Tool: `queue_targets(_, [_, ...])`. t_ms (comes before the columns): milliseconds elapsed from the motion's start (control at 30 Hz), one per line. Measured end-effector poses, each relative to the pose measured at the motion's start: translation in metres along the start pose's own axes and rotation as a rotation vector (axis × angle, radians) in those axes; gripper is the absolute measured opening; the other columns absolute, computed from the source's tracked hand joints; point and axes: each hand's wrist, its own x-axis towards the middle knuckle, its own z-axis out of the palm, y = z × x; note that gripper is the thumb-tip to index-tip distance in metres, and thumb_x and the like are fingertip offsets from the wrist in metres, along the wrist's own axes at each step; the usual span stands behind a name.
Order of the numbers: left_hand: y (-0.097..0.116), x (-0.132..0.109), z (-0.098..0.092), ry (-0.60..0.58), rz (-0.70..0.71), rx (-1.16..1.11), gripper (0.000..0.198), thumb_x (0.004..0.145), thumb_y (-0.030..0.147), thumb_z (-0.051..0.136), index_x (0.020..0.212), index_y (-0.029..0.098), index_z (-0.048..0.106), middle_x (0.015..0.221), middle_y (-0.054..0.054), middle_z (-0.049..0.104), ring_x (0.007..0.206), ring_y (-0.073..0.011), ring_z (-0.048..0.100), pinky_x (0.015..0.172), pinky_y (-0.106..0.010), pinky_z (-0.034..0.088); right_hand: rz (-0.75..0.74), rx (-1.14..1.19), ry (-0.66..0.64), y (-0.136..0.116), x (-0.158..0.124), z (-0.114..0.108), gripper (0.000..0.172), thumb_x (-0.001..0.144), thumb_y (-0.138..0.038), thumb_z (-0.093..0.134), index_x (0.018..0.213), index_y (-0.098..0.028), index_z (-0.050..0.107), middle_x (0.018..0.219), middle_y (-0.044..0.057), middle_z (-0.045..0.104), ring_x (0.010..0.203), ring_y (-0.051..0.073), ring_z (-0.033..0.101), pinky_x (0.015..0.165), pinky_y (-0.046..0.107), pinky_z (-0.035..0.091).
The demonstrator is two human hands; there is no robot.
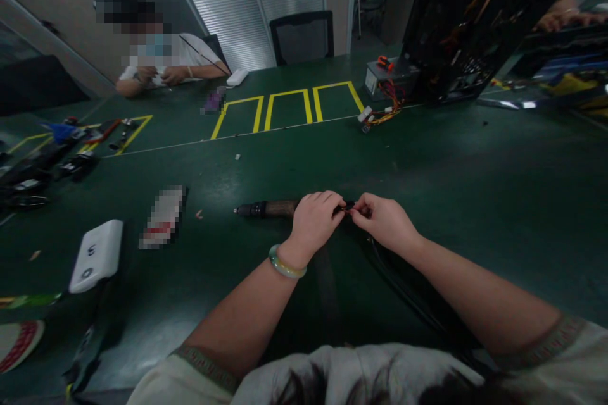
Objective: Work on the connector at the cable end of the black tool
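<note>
An electric screwdriver [278, 209] with a brown body and black nose lies on the green table, its bit pointing left. My left hand [317, 218], a bangle on its wrist, is closed over the rear of the screwdriver and hides that part. Close by on the right, my right hand [387, 221] pinches something small and dark at the tool's back end. The fingers cover most of it, so its kind cannot be made out. A black cable [403, 291] runs from beneath my right hand toward my body.
A white power bank [97, 256] and a blurred pale packet [164, 218] lie to the left. Across the table [285, 168] sits a person [190, 54]. A power supply unit [392, 79] with loose wires stands by a black computer case [456, 31]. Blurred parts lie far left.
</note>
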Motion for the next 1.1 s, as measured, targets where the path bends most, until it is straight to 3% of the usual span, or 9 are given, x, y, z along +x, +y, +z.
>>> queue_targets(300, [0.002, -0.002, 0.000, 0.001, -0.010, -0.012, 0.018, 0.085, 0.028, 0.067, 0.100, 0.022, 0.058, 0.100, -0.002, 0.065, 0.096, -0.0214, 0.060, 0.086, -0.038, 0.044, -0.007, -0.047, 0.027, 0.002, 0.000, -0.003, 0.014, 0.085, -0.037, 0.060, 0.083, -0.023, 0.063, 0.072, -0.001, 0.067, 0.063, 0.016, 0.061, 0.052, 0.025, 0.038])
queue_targets(700, [0.002, -0.002, -0.003, -0.002, 0.022, 0.021, 0.011, 0.087, 0.024, 0.062, 0.097, 0.022, 0.058, 0.099, -0.002, 0.064, 0.096, -0.0210, 0.059, 0.084, -0.036, 0.044, -0.040, 0.016, -0.021, 0.011, 0.005, -0.003, 0.013, 0.083, -0.035, 0.058, 0.081, -0.022, 0.060, 0.070, -0.001, 0.064, 0.061, 0.015, 0.059, 0.053, 0.025, 0.037])
queue_targets(1100, [-0.001, -0.002, -0.004, -0.001, 0.037, -0.024, 0.009, 0.088, 0.023, 0.062, 0.096, 0.023, 0.059, 0.102, -0.001, 0.065, 0.097, -0.0203, 0.059, 0.086, -0.036, 0.044, -0.105, 0.131, -0.133, 0.023, 0.010, -0.006, 0.013, 0.083, -0.034, 0.060, 0.082, -0.022, 0.061, 0.071, -0.002, 0.064, 0.064, 0.015, 0.058, 0.056, 0.024, 0.038])
